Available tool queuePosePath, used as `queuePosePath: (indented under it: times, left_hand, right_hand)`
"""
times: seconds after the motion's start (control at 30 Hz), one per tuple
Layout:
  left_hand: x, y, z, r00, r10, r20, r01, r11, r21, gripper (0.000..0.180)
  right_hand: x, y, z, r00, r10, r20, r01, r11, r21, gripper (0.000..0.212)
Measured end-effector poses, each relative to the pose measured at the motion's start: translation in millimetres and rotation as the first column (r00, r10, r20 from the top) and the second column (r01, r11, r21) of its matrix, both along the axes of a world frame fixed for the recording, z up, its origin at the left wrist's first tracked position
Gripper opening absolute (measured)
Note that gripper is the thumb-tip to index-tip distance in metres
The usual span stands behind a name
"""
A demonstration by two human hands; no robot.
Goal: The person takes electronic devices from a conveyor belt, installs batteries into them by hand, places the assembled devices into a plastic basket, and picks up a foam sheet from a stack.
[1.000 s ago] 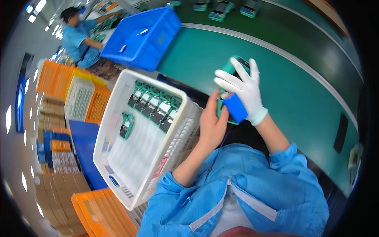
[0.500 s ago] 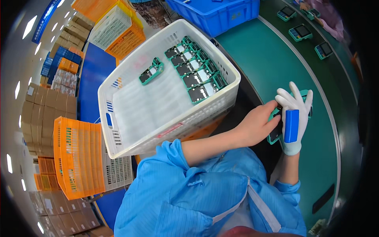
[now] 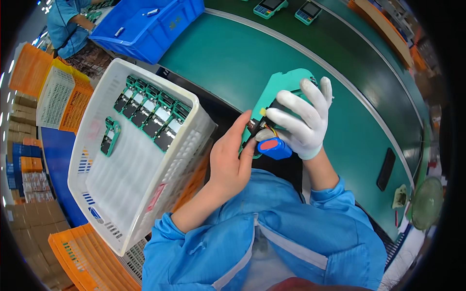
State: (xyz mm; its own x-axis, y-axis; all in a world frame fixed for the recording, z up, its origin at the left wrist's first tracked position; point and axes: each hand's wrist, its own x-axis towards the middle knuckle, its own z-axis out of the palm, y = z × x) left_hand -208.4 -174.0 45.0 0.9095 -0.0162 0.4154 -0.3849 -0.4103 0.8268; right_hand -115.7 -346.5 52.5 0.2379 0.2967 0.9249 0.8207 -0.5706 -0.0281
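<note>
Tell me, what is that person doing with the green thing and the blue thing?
A person in a blue coat holds an open teal handheld device shell in the white-gloved right hand, which also grips a blue cylindrical battery pack joined to the shell by thin wires. The bare left hand presses a fingertip at the wires. Beside them, a white plastic crate holds a row of similar teal shells. Finished-looking devices sit on the green conveyor belt beyond.
</note>
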Motion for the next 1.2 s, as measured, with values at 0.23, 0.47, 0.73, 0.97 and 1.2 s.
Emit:
queuePosePath:
  times: [0.23, 0.47, 0.73, 0.97, 1.2]
  left_hand:
    - [3.6, -6.6, 7.5, 0.988, -0.107, -0.114, 0.084, 0.978, -0.189, 0.048]
    - [3.1, -4.9, 7.2, 0.997, -0.05, -0.066, 0.052, 0.998, 0.022, 0.039]
    - [2.8, -17.0, 12.6, 0.99, 0.071, 0.123, -0.068, 0.997, -0.033, 0.026]
    - [0.8, -18.1, 13.0, 0.989, 0.081, 0.124, -0.075, 0.996, -0.055, 0.022]
    - [2.9, -15.6, 13.0, 0.979, 0.171, -0.109, -0.189, 0.965, -0.179, 0.015]
  right_hand:
    - [-5.9, -4.1, 2.1, 0.99, 0.138, -0.04, -0.139, 0.99, -0.024, 0.018]
    - [-7.8, -14.0, 18.1, 0.994, -0.048, 0.095, 0.058, 0.992, -0.111, 0.03]
    - [-18.3, -19.5, 21.7, 0.996, -0.067, 0.052, 0.071, 0.994, -0.079, 0.025]
    - [-24.7, -20.0, 20.4, 0.999, -0.024, 0.039, 0.025, 0.999, -0.034, 0.023]
    - [-19.2, -16.1, 22.9, 0.993, 0.109, 0.038, -0.105, 0.99, -0.089, 0.021]
